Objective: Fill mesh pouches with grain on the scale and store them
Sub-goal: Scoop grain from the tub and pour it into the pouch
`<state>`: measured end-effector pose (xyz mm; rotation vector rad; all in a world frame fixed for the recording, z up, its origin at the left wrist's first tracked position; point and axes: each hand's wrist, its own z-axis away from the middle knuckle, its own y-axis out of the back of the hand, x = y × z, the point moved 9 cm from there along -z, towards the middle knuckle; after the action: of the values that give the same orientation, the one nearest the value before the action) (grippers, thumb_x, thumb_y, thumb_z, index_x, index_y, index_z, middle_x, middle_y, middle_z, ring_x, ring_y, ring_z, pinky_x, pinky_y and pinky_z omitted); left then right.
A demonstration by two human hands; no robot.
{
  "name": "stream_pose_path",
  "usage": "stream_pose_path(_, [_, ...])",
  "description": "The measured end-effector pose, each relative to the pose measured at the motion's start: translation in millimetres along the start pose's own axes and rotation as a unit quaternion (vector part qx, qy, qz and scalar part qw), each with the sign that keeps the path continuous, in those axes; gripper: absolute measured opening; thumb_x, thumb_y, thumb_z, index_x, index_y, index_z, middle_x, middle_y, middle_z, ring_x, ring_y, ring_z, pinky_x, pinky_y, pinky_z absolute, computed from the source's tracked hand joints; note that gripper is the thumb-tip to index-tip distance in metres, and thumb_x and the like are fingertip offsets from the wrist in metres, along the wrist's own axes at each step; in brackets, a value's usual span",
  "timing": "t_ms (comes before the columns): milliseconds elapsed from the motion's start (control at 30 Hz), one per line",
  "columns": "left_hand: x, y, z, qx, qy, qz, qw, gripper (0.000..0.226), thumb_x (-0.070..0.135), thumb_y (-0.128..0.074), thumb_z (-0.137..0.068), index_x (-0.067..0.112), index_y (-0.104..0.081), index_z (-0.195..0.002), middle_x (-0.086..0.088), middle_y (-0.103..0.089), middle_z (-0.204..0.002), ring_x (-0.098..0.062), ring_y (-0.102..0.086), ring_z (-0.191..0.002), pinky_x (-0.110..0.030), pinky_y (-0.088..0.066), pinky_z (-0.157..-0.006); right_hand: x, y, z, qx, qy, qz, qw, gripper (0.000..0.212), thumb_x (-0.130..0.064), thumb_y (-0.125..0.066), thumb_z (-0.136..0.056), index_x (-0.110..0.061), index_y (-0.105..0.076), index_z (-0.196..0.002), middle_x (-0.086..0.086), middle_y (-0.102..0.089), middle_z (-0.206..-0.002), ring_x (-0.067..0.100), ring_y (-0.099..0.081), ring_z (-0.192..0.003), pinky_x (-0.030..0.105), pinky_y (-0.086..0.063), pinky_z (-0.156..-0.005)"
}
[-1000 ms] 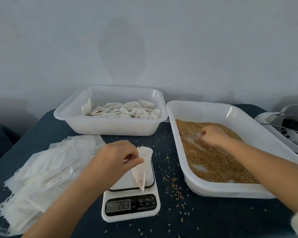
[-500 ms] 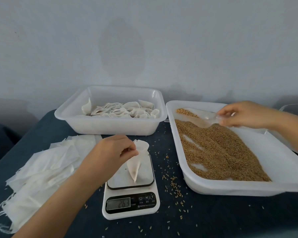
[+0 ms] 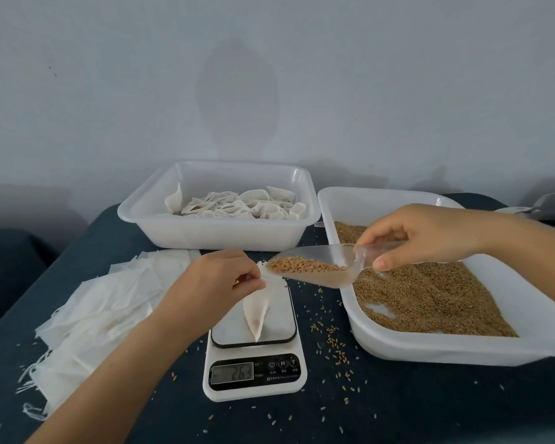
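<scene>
My left hand (image 3: 220,280) pinches the open mouth of a white mesh pouch (image 3: 257,312), whose tip hangs down onto the platform of the white scale (image 3: 253,363). The display reads about 26.3. My right hand (image 3: 420,235) grips the handle of a clear plastic scoop (image 3: 318,267) loaded with brown grain. The scoop's lip is right at the pouch's mouth. The grain tray (image 3: 446,350) lies to the right, holding a layer of grain (image 3: 430,299).
A white bin (image 3: 218,232) at the back holds several filled pouches. A pile of empty mesh pouches (image 3: 93,309) lies at the left on the dark blue cloth. Loose grains (image 3: 330,341) are scattered around the scale. A grey object (image 3: 551,208) sits at the far right.
My right hand lifted the loaded scoop out of the grain tray and carried it left to the pouch's mouth. My left hand has kept the pouch over the scale.
</scene>
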<state>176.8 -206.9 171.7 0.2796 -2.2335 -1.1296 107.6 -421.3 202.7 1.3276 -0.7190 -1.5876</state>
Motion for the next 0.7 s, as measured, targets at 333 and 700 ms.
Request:
stream_pose_path(333, [13, -4, 1, -0.017, -0.036, -0.004, 0.999, 0.01, 0.024, -0.069, -0.084, 0.015, -0.068, -0.079, 0.011, -0.06, -0.079, -0.004, -0.053, -0.07, -0.024, -0.045, -0.067, -26, 17, -15, -0.022, 0.018, 0.143, 0.989, 0.023, -0.035, -0.069, -0.083, -0.041, -0.063, -0.105, -0.034, -0.061, -0.086, -0.019, -0.052, -0.076, 0.001, -0.036, -0.067])
stream_pose_path(700, [18, -6, 1, -0.013, -0.051, -0.007, 0.999, 0.011, 0.028, -0.069, -0.083, 0.017, -0.07, -0.081, 0.01, -0.061, -0.081, -0.005, -0.053, -0.071, -0.025, -0.046, -0.065, -54, 32, -22, -0.047, 0.011, 0.256, 0.965, 0.032, -0.039, -0.069, -0.082, -0.037, -0.063, -0.113, -0.025, -0.059, -0.103, -0.013, -0.05, -0.085, 0.001, -0.034, -0.067])
